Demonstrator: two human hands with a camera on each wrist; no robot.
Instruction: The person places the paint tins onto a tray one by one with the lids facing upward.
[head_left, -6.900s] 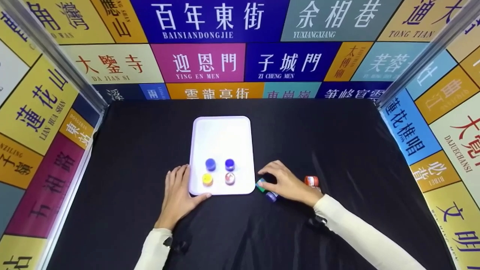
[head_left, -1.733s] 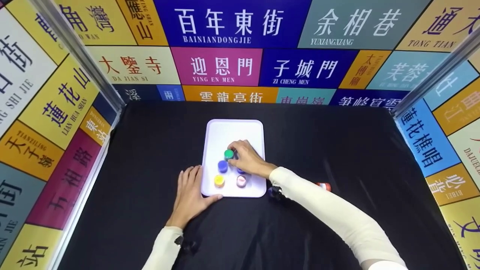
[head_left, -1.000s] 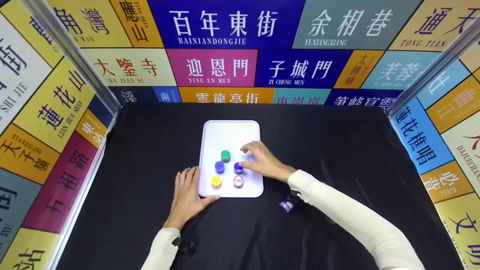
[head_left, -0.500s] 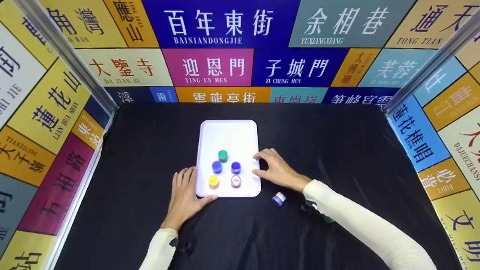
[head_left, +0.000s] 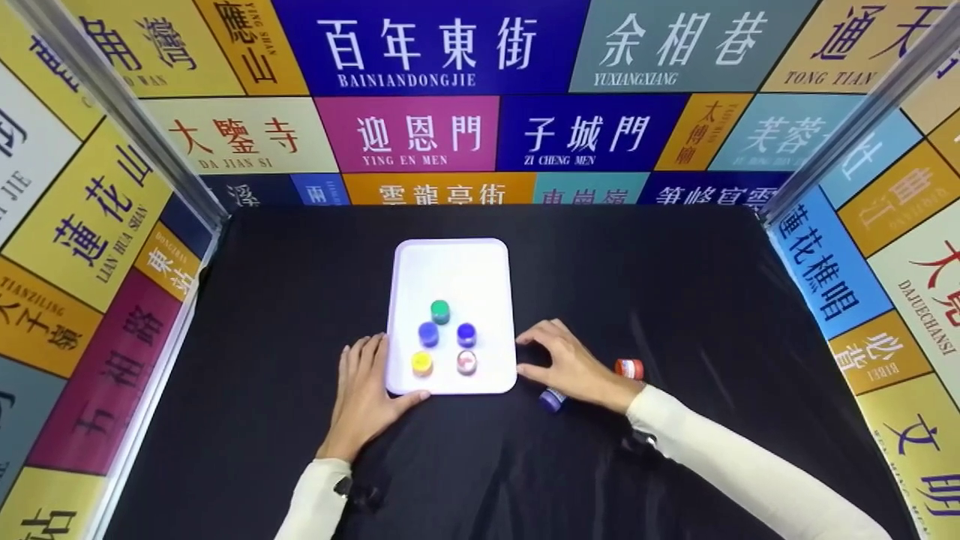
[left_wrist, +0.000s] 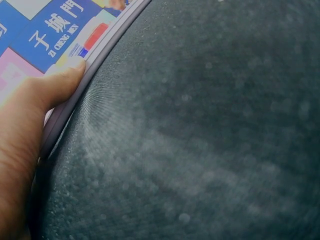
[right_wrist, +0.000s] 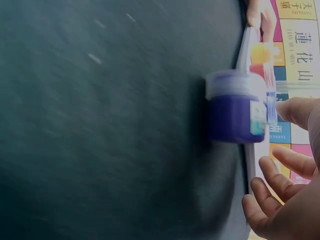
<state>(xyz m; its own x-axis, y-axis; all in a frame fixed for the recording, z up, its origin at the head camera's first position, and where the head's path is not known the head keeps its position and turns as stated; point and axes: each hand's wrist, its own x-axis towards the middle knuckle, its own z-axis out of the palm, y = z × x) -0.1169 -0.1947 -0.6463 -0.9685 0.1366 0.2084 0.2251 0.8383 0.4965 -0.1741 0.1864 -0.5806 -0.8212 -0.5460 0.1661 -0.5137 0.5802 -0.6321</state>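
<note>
A white tray (head_left: 450,270) holds several small paint jars. The green jar (head_left: 440,311) stands farthest back, with two blue-purple jars (head_left: 428,334) in the row before it. A yellow jar (head_left: 421,364) and a reddish-white one (head_left: 466,363) are at the front. My left hand (head_left: 362,401) rests against the tray's front left corner, its thumb (left_wrist: 67,82) along the rim. Off the tray's right side, my right hand (head_left: 571,366) has its fingers spread and holds nothing. A purple jar (right_wrist: 232,112) lies on its side close to it, partly hidden by the hand in the head view.
A red-capped jar (head_left: 630,368) lies behind the right wrist, partly covered. Black cloth (head_left: 465,465) covers the table. Printed sign panels (head_left: 405,135) wall it at the back and both sides.
The right hand brought the green jar onto the tray, let go of it there, then moved right and nearer, beside the purple jar. The left hand has stayed at the tray.
</note>
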